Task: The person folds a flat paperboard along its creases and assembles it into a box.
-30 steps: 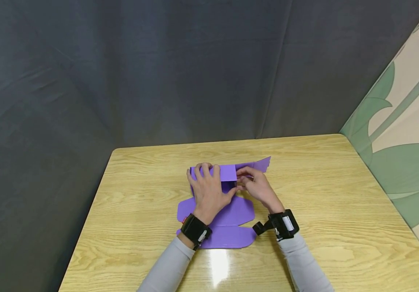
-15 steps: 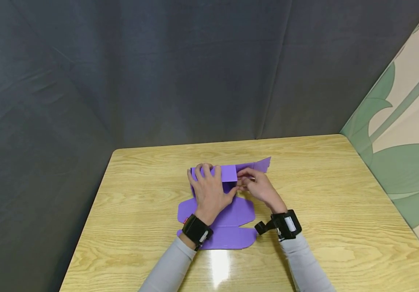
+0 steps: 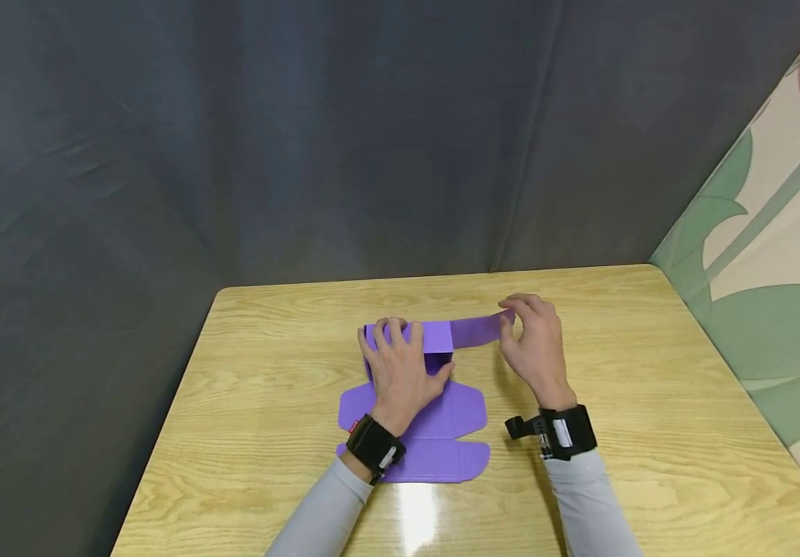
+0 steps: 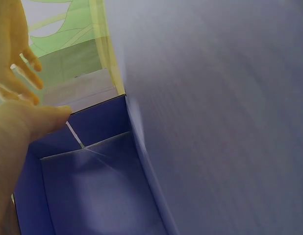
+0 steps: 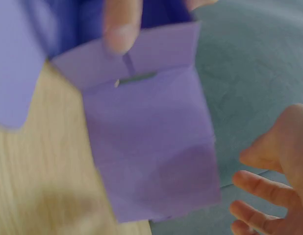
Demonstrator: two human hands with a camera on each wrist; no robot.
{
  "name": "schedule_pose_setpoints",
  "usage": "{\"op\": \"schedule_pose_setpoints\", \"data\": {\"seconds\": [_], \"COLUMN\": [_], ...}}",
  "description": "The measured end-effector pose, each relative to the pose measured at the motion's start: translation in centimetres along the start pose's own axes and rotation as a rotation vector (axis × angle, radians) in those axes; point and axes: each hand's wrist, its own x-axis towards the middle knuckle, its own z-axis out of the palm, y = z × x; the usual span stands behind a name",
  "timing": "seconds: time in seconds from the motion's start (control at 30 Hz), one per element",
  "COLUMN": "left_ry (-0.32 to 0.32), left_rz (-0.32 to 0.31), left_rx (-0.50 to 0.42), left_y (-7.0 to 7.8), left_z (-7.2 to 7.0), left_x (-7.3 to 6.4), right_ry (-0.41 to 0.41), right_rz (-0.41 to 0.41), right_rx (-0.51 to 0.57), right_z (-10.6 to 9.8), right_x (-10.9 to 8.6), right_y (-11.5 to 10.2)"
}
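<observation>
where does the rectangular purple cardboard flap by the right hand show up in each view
Head: the rectangular purple cardboard flap is right of centre.
Left wrist: the flap, upper left, partly visible.
Right wrist: the flap, around centre.
Shared landmark: the right hand, in all three views.

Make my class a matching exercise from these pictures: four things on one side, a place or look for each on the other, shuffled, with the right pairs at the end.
Things
1. left hand
2. right hand
3. table
4. cloth backdrop

Places and looks
A. dark, hanging behind everything else
B. at the outer end of the long side flap
C. pale, with a wood grain
D. spread over the top of the purple box

Right pairs: 1-D, 2-B, 3-C, 4-A
</observation>
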Motion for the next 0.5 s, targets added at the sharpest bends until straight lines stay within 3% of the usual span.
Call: {"op": "schedule_pose_setpoints", "data": {"seconds": [0.2,0.5], "left_ry": [-0.028,-0.007], "left_rz": [-0.020,-0.033], "left_rx": [-0.020,-0.017], "left_y": [-0.5,-1.4], "left_z": [-0.2,-0.2], "left_x": [0.0,-0.3], "right_ry": [-0.076,-0.154], "right_rz": [-0.005,-0.027], "right_rx": [-0.045,-0.045], "right_z": [1.1,1.7], "right_x": [-0.1,0.2], "right_y": [0.4,-0.1]}}
